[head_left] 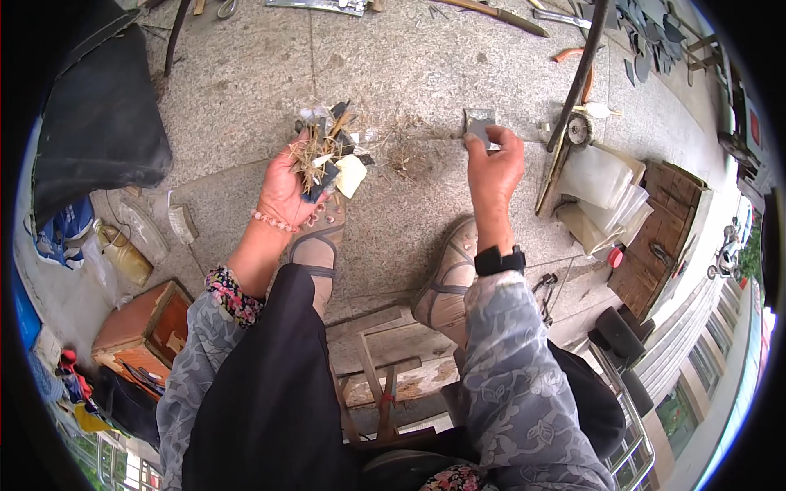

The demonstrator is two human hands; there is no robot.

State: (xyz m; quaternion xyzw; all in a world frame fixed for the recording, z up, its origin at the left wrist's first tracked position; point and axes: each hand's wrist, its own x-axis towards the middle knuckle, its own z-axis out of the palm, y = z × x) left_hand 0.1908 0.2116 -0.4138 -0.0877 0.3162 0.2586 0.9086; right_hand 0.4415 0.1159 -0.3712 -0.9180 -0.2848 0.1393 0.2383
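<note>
My left hand, with a beaded bracelet at the wrist, cups a heap of straw-like bits and scraps. Dark scraps and a pale yellow chunk stick out of that heap. Between the thumb and fingers of my right hand is a small flat dark grey square piece. It is held low over the paving; whether it touches the ground I cannot tell. Loose dry debris lies on the paving between my two hands. A black band circles my right wrist.
My shoes stand on the paving below both hands. To the right are a dark rod, stacked pale sheets and a wooden board. A hammer-like tool lies ahead; black sheeting and a wooden box are at left.
</note>
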